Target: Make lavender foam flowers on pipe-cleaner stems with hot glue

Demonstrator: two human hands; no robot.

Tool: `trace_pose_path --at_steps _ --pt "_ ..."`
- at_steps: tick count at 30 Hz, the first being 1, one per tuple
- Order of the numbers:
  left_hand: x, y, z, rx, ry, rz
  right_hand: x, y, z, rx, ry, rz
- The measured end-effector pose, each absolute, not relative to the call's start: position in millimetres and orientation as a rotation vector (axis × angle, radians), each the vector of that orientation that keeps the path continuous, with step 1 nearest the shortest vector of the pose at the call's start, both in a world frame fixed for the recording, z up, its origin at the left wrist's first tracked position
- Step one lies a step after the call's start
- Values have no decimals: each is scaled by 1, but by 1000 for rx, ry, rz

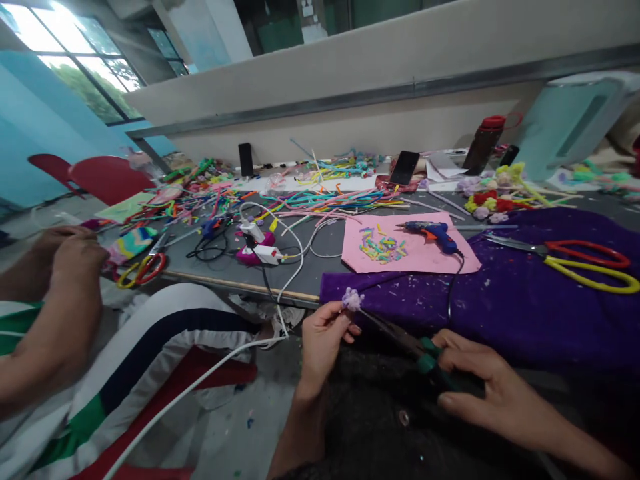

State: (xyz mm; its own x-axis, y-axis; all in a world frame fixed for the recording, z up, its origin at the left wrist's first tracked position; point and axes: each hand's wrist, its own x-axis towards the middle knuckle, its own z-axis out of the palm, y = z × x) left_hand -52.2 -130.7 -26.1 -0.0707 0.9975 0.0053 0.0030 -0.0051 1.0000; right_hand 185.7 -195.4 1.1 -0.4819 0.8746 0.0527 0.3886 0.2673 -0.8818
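Tabletop (215,268): purple cloth (530,313) over its near edge.
Green-handled pliers (427,361): grasped by our right fingers (467,359), tips at the flower (353,299); we're likely nipping or bending it.
Lilac fuzzy flower: pinched by our left fingers (331,312) near that edge; next move calls for steadiness.

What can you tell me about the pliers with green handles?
The pliers have long, narrow, metallic-looking jaws and green handles, partly hidden by the right hand holding them. They slant up toward the left. Their tips reach the fuzzy lilac piece in the left hand; whether they grip it is unclear.
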Motion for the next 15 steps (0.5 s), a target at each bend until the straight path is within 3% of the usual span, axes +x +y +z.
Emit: trace_pose_path --at_steps 15 --pt "-51 -132 -29 1205 1297 1297 181 -197 -1 -1148 -1965 1150"
